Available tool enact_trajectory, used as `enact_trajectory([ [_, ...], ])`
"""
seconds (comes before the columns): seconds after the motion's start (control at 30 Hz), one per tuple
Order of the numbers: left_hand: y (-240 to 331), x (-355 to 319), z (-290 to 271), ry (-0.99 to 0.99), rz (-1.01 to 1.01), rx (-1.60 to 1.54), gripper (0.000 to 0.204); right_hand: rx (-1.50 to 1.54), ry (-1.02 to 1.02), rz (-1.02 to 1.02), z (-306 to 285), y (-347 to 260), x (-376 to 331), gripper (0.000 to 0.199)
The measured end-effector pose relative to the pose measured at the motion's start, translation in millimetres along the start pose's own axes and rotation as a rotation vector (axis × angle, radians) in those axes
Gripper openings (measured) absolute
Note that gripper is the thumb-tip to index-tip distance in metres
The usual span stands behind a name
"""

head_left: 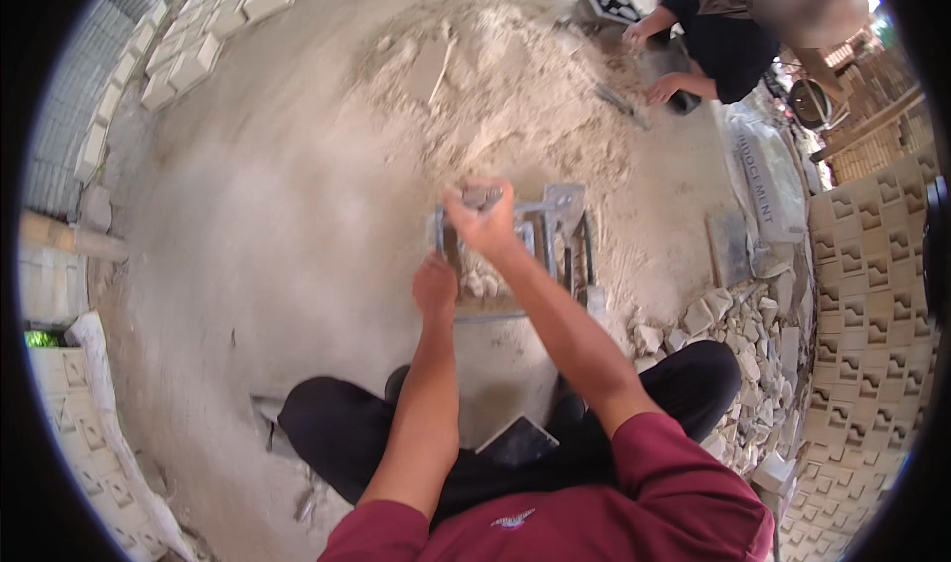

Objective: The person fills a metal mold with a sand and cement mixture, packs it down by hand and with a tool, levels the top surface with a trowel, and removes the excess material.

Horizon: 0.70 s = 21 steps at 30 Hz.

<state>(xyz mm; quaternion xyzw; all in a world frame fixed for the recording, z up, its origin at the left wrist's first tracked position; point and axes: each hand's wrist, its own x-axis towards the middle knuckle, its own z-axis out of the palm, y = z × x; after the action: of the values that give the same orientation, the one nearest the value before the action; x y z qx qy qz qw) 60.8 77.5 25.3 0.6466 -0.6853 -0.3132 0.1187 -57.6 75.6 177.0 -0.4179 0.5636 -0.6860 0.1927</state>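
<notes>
In front of my knees a rectangular metal mould [546,245] lies on the dusty ground, with pale lumps [482,284] and powder inside it. My left hand [434,283] is closed at the mould's left side and seems to grip its edge. Over the mould's far left part, my right hand [483,215] is closed around a grey, chunky piece [482,198]; the fingers hide much of it, so its exact kind cannot be told. A flat metal plate [565,205] sits at the mould's far right corner, with metal bars beside it.
Beyond the mould spreads a heap of sandy mix [495,97]. At the far right a person [728,47] works by another mould [608,5]. A cement sack [768,181], broken rubble [748,349] and stacked blocks [867,305] line the right; more blocks [223,22] stand far left.
</notes>
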Motion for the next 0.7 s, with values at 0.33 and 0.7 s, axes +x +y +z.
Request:
enact_trajectory([
  [0.33,7.2,0.9,-5.0,-0.063,-0.002,-0.024,0.059,-0.025,0.008,0.104,1.5,1.8,3.7,0.025],
  [0.7,-2.4,2.2,3.3,0.026,0.046,-0.031,0.057,-0.062,0.055,-0.035,6.4,4.1,-4.0,0.037],
])
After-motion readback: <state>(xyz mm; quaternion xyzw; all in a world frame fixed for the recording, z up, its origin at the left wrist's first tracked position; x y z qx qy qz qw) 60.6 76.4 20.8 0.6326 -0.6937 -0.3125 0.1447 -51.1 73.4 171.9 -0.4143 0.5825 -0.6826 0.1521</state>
